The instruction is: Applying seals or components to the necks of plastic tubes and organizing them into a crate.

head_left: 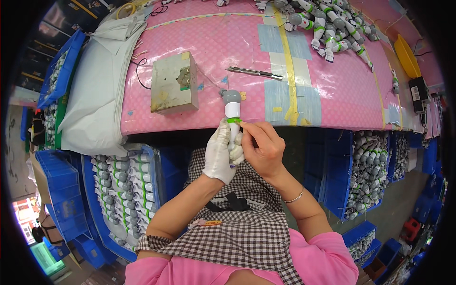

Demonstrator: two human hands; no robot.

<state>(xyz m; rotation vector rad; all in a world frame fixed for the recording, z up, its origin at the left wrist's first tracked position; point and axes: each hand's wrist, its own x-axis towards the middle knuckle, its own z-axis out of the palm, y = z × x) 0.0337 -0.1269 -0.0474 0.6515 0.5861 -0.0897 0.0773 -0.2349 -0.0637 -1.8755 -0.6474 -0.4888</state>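
Observation:
A toy limb (233, 110) in white and grey, with a bright green band, stands lengthwise at the table's front edge, its rounded grey end pointing away from me. My left hand (219, 154), in a white glove, is wrapped round its lower part. Bare and curled in a pinch, my right hand (266, 148) has its fingertips at the right side of the green band; whatever they pinch is hidden. Beyond the limb lies a dark slim cutter knife (255, 72). A thin cable runs from a metal box (174, 83) toward the limb's grey end.
Pink padded sheeting covers the table (213, 42). Similar toy limbs lie in a heap (332, 28) at the back right. Blue bins with more limbs flank me, one on the left (154, 166) and one on the right (332, 166). A yellow tray (407, 56) stands far right.

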